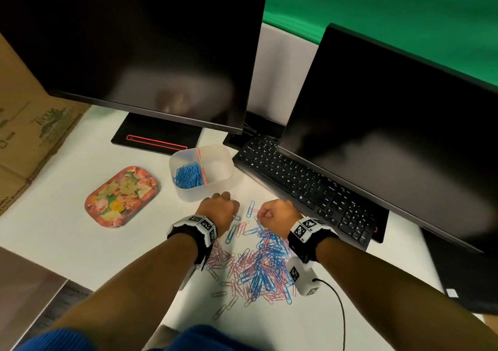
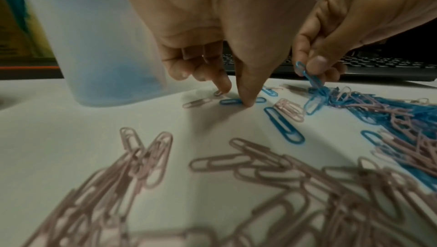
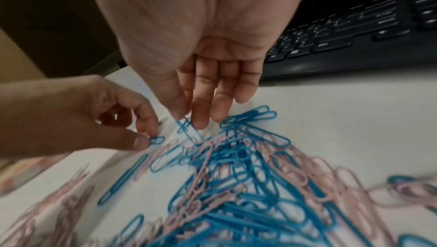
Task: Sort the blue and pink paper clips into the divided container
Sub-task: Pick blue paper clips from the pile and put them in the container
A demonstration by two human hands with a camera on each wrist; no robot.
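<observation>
Progress: early-to-mid, by my read. Divided container (image 1: 215, 186) sits on the worktop (image 1: 67, 243) just beyond the hands, beside the keyboard (image 1: 304, 186). Its left compartment holds a decent heap of blue clips (image 1: 187, 175); the right compartment, past the divider (image 1: 201, 166), looks bare — no pink in it that I can see. So blue is partly sorted, pink not started.

Left to do: most of it. The mixed pile (image 1: 265, 267) of blue and pink clips lies between the forearms, tangled, with pink strays spread on its left side.

Left hand (image 1: 219, 210): thumb and forefinger pinching a blue clip (image 2: 230, 101) flat on the worktop near the container; wrist view shows it not yet lifted. Right hand (image 1: 276, 214): thumb and forefinger pinching another blue clip (image 2: 309, 75) at the top edge of the pile, its lower end hooked into other clips, other fingers relaxed.

Judgement: current step is another blue pick. The right hand's clip may drag chained clips along.

Floral tray (image 1: 121, 197) left of the container, unused.
</observation>
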